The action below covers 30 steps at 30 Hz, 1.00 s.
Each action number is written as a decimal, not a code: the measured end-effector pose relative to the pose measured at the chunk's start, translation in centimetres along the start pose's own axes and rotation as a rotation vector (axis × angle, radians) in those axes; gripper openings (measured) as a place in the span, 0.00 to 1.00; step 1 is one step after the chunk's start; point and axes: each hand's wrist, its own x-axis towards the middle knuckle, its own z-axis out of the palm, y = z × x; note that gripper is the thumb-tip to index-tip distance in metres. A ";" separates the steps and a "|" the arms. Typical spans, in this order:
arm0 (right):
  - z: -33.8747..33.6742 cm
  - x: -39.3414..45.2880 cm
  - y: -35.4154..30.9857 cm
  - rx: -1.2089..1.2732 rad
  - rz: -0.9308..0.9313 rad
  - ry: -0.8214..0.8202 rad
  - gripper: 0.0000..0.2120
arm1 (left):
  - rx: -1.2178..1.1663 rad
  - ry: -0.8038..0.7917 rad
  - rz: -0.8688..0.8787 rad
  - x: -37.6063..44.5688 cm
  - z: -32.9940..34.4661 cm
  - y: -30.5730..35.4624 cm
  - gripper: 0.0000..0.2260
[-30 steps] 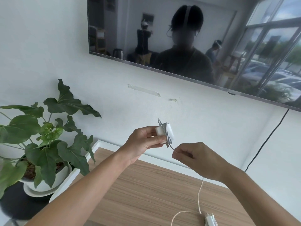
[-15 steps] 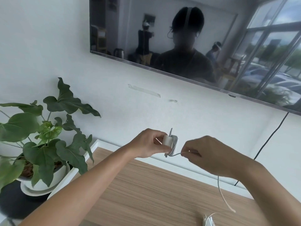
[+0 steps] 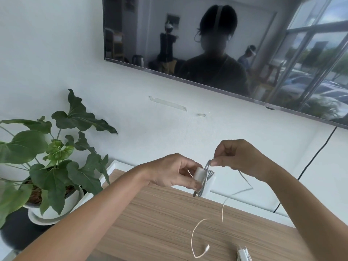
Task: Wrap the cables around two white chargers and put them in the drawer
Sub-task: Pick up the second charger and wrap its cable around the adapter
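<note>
Charger (image 3: 204,180) first: it's a small white power brick held up in the air above the far edge of the wooden desktop (image 3: 154,219), between the two hands. Its long axis runs roughly up and down with a slight lean, lower end tipped toward the camera's left, and a dark bit pokes out at the bottom, can't tell if that's the prongs. Several turns of white cable (image 3: 223,210) already cross the body side by side. No logo or text readable on it, too blurry anyway.

Left hand (image 3: 175,173) has the brick pinched, thumb on the near face and fingers curled behind it. Right hand (image 3: 241,159) sits just above and to the right, fingers closed narrow on the cable, thumb and forefinger nipping a loop right at the top of the charger. From there the loose cable drops under the right wrist, bends and hangs down over the desk, curling round to a small white plug end (image 3: 207,248) lying on the wood.

Second white charger (image 3: 243,254) is down at the bottom edge of the view on the desktop, well apart from the held one, only partly in view.

Further out: a potted plant (image 3: 54,159) in a white pot left of the desk, and a wall-mounted TV (image 3: 188,34), screen off, just reflecting the room. Couple of tape strips (image 3: 168,103) stuck on the wall under it.
</note>
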 end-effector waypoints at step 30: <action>4.9 -6.3 -0.1 -0.607 -0.055 -0.059 0.12 | -0.343 0.465 -0.047 0.9 -0.3 -2.9 0.11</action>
